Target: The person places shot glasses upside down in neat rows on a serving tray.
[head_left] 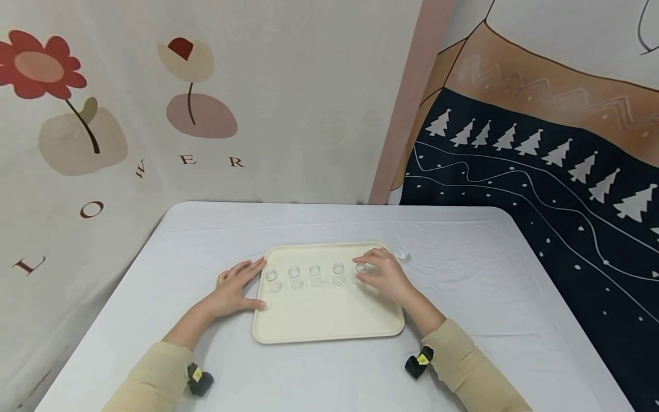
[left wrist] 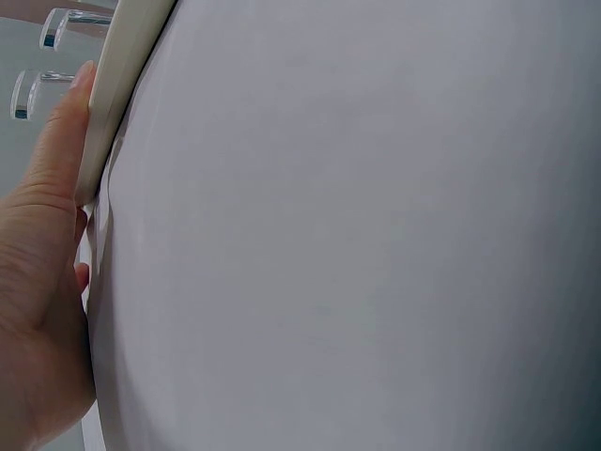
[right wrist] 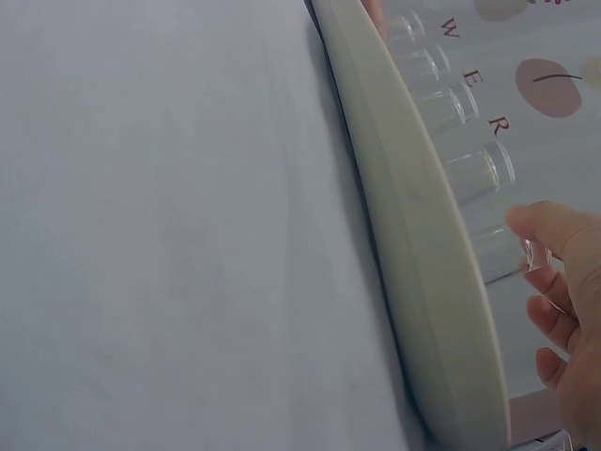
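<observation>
A cream tray [head_left: 329, 317] lies on the white table. Across its back half stand several small clear glass jars [head_left: 315, 276] in a row. My right hand [head_left: 383, 276] is at the right end of this row. Its thumb and fingers pinch the upper part of the last jar [right wrist: 500, 252], which stands upright on the tray and is partly hidden by the fingers. At the tray's left edge, my left hand [head_left: 234, 292] rests with fingers fairly straight. Its thumb [left wrist: 64, 141] lies over the rim, close to the leftmost jar [head_left: 272, 280].
A small crumpled clear object [head_left: 403, 253] lies on the white tablecloth [head_left: 463, 269] just past the tray's back right corner; its kind is unclear. Behind the table hang a pale cloth with flowers and letters [head_left: 288, 114] and a dark cloth with white trees [head_left: 515, 171].
</observation>
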